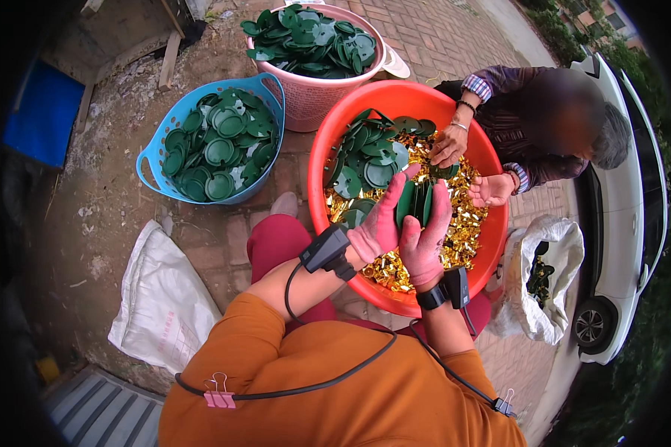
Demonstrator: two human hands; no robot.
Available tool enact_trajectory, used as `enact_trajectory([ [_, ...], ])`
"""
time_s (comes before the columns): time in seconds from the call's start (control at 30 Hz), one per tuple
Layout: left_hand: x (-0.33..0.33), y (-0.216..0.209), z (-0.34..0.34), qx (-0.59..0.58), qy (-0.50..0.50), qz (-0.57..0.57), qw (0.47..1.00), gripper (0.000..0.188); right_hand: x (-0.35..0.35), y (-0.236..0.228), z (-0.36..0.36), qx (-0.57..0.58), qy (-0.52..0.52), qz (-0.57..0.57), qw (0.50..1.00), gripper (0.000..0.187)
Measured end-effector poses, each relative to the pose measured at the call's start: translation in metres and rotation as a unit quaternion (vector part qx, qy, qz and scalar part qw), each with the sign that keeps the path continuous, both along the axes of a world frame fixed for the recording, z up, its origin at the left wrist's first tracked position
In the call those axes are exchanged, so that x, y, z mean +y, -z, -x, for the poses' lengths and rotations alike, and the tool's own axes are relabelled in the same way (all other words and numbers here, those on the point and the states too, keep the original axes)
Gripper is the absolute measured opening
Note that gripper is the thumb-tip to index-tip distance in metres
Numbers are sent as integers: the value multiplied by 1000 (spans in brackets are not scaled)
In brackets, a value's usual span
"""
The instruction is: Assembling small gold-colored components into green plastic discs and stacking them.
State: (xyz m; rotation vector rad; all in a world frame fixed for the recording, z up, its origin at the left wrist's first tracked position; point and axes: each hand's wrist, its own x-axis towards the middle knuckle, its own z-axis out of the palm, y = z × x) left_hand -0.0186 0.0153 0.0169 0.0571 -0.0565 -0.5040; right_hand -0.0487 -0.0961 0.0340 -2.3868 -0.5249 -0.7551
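Note:
Several green plastic discs stand on edge, pressed between my two palms over the big red basin. My left hand holds them from the left and my right hand from the right, fingers pointing away from me. Pinkish stains mark both hands. Below them the basin holds shiny gold pieces, with a heap of green discs at its left side. A co-worker's hand reaches down over a green disc in the basin, and the co-worker's other hand is held palm up near the right rim.
A blue basket and a pink basket, both full of green discs, stand left of and behind the basin. An open white sack holding green and gold pieces is at right. Another white sack lies at left. A white car is parked beyond.

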Motion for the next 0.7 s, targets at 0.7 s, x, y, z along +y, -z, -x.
enact_trajectory([
  [0.7,4,-4,0,-44,108,29,993,64,1,-32,21,49,40,93,994,81],
])
